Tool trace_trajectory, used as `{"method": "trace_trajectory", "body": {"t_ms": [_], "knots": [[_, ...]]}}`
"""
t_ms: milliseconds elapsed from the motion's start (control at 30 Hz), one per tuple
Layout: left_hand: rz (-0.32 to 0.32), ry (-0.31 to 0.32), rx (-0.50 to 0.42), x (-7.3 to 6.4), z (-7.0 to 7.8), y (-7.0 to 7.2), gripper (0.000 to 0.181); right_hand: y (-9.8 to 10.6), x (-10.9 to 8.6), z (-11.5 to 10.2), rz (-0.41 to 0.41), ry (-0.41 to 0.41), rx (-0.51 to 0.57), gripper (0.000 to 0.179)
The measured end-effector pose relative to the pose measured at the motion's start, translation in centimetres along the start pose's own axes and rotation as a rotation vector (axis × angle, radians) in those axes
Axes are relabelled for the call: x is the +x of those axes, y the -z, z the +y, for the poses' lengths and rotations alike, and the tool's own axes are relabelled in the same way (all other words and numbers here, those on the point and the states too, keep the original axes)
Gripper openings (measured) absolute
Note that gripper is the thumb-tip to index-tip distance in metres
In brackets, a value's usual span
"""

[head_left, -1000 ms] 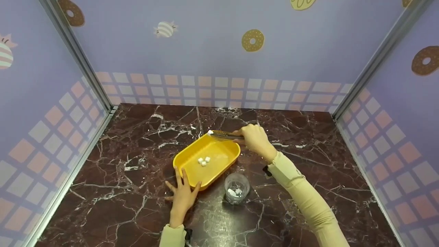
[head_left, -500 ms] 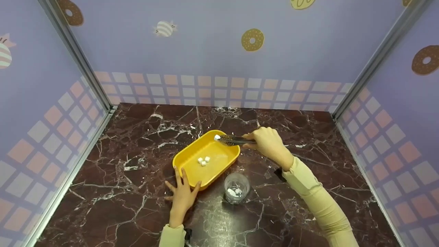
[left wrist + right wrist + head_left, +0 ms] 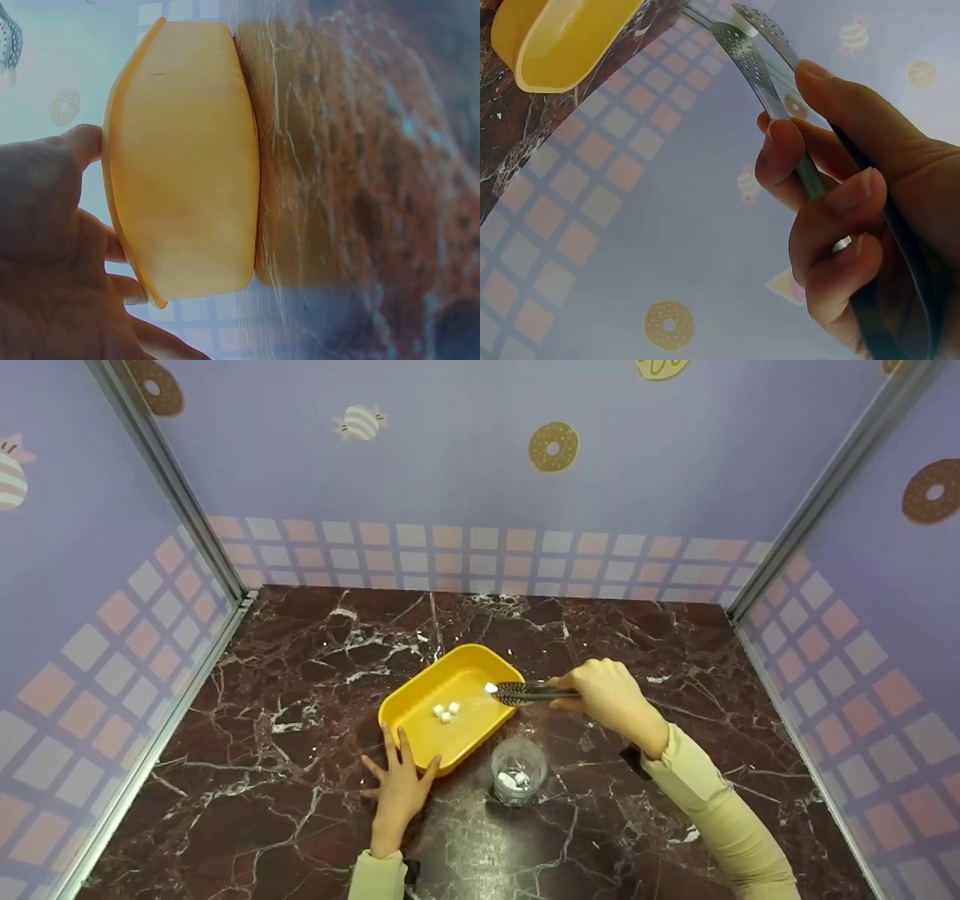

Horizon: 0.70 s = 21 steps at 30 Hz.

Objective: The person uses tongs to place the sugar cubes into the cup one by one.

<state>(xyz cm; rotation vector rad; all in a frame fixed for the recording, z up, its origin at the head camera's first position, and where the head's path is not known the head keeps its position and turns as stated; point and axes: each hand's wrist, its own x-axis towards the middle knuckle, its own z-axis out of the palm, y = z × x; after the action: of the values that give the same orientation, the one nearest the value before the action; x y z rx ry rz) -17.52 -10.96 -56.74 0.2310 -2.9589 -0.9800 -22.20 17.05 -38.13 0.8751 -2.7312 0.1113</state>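
Closest in is the left sleeve [image 3: 377,877], pale yellow-green w/ a dark band [image 3: 411,873] by the cuff. Then the left hand [image 3: 401,791], fingers spread wide, a couple of tips over the near rim of the yellow tray [image 3: 466,741], thumb touching the rim too per the left wrist cam. Just right of that hand there's a clear cup [image 3: 537,757], upright, near the tray but not touching it, w/ a few white bits [image 3: 510,780] at the bottom.

Tray sits flat on the table, turned diagonally, long way running from near-left to far-right. Abt mid-floor: three white cubes [image 3: 446,712] bunched close together.

Right sleeve [image 3: 712,802] comes in from the near right. The right hand [image 3: 611,694] is past the tray's right side, fingers & thumb wrapped round metal tongs [image 3: 525,692] w/ perforated ends. Tips are nearly together on one more white cube [image 3: 490,688], which from the head cam shows against the right part of the tray; can't tell how high up.

Under it all, dark red-brown marbled table [image 3: 300,795] w/ white veins. Way back: purple wall [image 3: 457,472], pink/white checks along the bottom, donut pics above, fwiw.
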Motion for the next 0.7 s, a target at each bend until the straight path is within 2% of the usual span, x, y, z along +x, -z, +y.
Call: {"method": "trace_trajectory", "body": {"t_ms": [167, 367, 700], "knots": [[0.001, -0.004, -0.009, 0.0, 0.0, 0.0, 0.082, -0.7, -1.4, 0.1, -0.003, 0.023, -0.004, 0.02], [0.011, -0.011, -0.011, 0.0, -0.1, -0.1, 0.082, -2.4, -3.0, 0.4, -0.027, 0.048, 0.018, 0.019], [0.011, -0.014, -0.015, 0.0, -0.1, 0.0, 0.082, -4.4, -4.6, 0.5, -0.089, 0.025, 0.028, 0.021]]}}
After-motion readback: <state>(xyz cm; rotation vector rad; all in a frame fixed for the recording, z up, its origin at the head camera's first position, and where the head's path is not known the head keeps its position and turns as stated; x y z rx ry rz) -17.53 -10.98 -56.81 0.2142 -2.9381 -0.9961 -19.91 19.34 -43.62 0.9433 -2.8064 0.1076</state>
